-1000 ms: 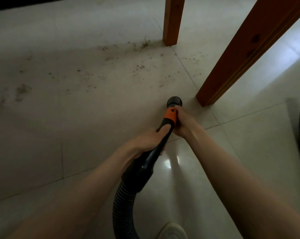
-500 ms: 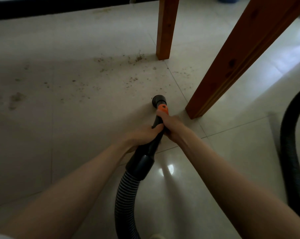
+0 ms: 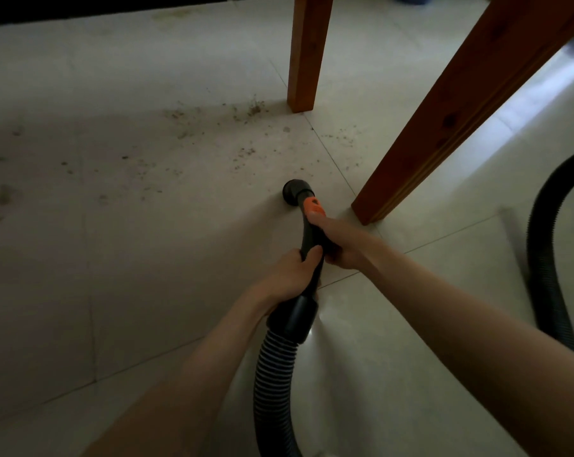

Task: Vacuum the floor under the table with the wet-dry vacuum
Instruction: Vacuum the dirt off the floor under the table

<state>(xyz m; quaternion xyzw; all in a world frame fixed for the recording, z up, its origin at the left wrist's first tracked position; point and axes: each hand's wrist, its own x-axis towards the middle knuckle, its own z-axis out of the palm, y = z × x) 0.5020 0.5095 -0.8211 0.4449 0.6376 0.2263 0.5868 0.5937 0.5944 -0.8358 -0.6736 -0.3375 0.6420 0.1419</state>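
Flanking nozzle (image 3: 292, 191): near table leg (image 3: 457, 117) right, debris (image 3: 213, 127) beyond.

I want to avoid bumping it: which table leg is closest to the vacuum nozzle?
The near right table leg, beside the nozzle; the other leg stands farther back.

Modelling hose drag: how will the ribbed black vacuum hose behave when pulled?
The ribbed black vacuum hose probably flexes easily: it curves sharply below the rigid black wand. It likely drags across the glossy tile floor, since a second loop lies there. Both hands grip only the wand.
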